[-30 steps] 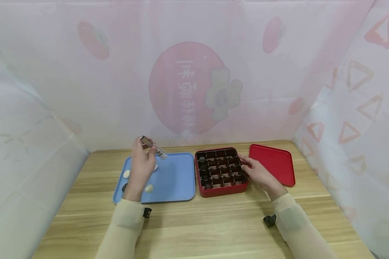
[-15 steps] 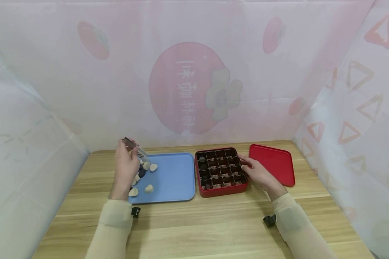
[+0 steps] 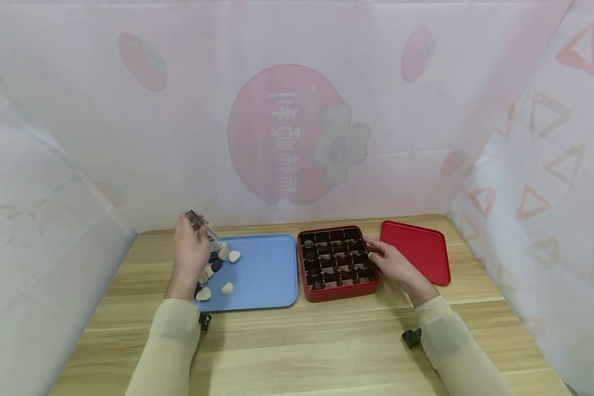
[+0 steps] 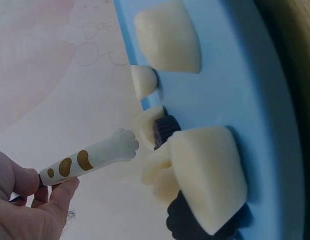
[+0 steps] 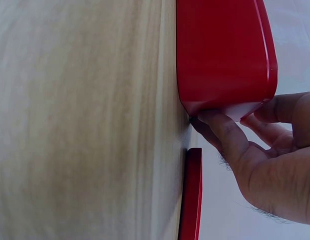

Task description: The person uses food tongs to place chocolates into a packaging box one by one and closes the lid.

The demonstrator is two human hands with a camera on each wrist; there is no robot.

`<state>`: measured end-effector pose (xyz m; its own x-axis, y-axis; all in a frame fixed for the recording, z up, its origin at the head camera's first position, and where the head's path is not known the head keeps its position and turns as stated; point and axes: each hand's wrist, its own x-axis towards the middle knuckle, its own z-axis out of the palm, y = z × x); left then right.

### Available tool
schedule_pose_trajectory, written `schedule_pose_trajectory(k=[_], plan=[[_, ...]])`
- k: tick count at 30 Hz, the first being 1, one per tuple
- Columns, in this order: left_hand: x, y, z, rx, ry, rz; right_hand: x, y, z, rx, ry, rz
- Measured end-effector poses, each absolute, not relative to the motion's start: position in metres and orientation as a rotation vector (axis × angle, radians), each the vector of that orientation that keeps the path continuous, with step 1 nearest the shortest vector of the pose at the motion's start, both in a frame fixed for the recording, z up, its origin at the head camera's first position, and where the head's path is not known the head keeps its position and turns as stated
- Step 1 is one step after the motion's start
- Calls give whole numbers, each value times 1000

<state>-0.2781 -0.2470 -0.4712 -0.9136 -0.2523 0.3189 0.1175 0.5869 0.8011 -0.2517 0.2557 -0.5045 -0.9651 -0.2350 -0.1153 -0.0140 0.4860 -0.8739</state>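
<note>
In the head view my left hand grips a pair of tongs above the left part of the blue tray. The left wrist view shows the tongs' white, brown-spotted tip, shaped like a cat's paw, with nothing visibly held at it. Cream-coloured chocolates and dark ones lie on that side of the tray, partly hidden by the hand in the head view. My right hand rests its fingers against the right wall of a red box, divided into small dark compartments. Dark chocolates sit in its left column.
A red lid lies on the wooden table right of the box, close to the right hand. Printed cloth hangs behind the table and at both sides.
My left hand has moved left with the tongs, from over the middle of the tray to over the chocolates, then barely shifted. The right hand and the box have not moved.
</note>
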Motion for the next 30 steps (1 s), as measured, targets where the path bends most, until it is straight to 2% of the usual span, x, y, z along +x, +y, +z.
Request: schedule_pose_trajectory(k=[30], plan=[[-289,-246,-483,167,-2564,-1220,-250,256,-503,-210,2489,-1489]])
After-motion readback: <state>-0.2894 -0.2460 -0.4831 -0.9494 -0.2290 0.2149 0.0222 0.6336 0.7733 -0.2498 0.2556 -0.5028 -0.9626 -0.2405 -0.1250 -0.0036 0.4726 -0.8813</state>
